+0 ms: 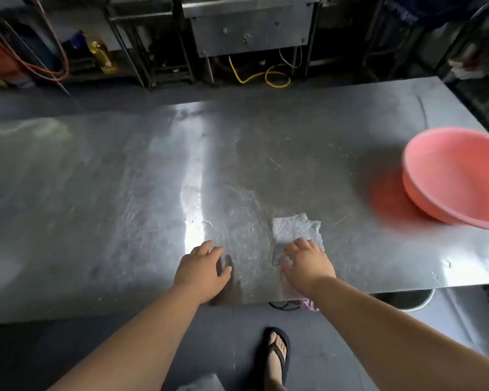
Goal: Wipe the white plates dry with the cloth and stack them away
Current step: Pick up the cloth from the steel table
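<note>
The steel table (96,193) fills most of the view, its bare top smeared with wet swirls near the front edge, which suggests it serves as the drying surface. The pink basin (458,176) sits at the table's far right, well apart from the hands, probably parked where washed ware would be within reach; its inside shows no plates, and no white plates appear anywhere in view. The left hand (201,269) rests palm down on the metal with fingers relaxed, holding nothing, seemingly as a brace. The right hand (308,263) lies flat on the near part of the cloth (294,230), fingers spread and pressing rather than gripping, likely about to gather it.
</note>
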